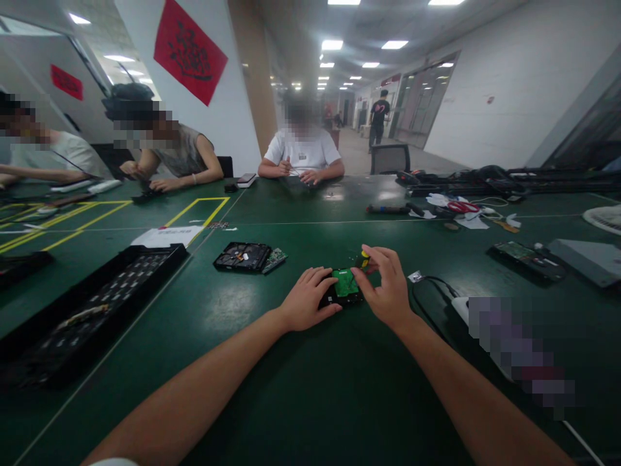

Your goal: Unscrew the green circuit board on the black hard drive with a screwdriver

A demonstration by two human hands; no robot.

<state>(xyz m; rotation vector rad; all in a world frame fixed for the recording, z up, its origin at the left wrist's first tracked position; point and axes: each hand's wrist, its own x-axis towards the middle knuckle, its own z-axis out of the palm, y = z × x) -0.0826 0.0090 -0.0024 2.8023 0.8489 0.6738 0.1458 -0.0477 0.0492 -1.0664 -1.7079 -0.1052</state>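
Hard drive (345, 288): small black case, green circuit board face up, lying flat on the bench. Left fingers (324, 285) rest on its left edge, right fingers (363, 277) touch its far right corner. Screwdriver (362, 260): short, yellow-and-black handle, pinched in the right fingers just above that corner. Tip hidden.

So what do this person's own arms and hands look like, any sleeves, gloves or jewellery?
Both forearms are bare. The left hand and right hand wear no gloves, and no watch, bracelet or ring shows. The only clothing in view is a white sleeve edge at the bottom of the picture, on the left arm.
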